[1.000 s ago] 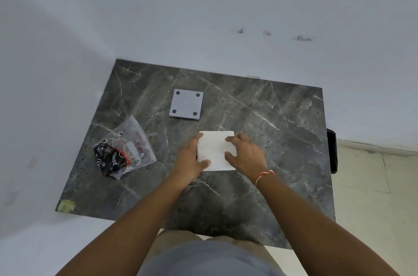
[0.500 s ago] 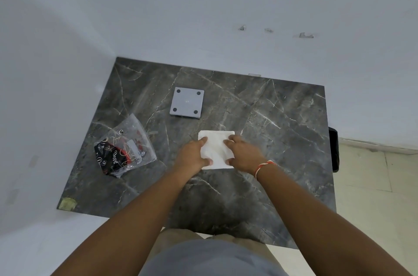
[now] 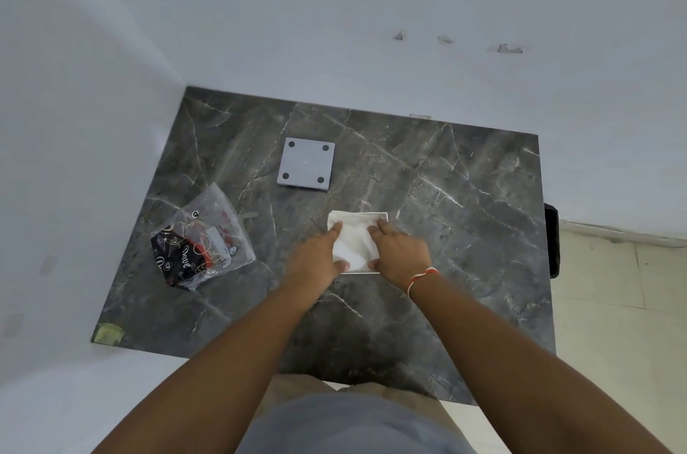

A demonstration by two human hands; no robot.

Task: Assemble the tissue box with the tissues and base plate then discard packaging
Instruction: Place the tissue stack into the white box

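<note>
Marble table (image 3: 464, 193), left hand (image 3: 316, 260), right hand (image 3: 399, 254), both grips pressing white tissues (image 3: 355, 241)

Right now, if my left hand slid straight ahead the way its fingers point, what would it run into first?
The left hand points up and slightly right, its fingertips already on the white tissue stack. Past that lies bare marble table; the grey base plate sits left of that line, so likely missed.

Both arms were stretched forward and drawn close together. The left hand (image 3: 314, 260) was laid palm down, its fingers pointed far and its thumb tucked in. The right hand (image 3: 399, 254) was laid palm down just beside it, fingers spread.
</note>
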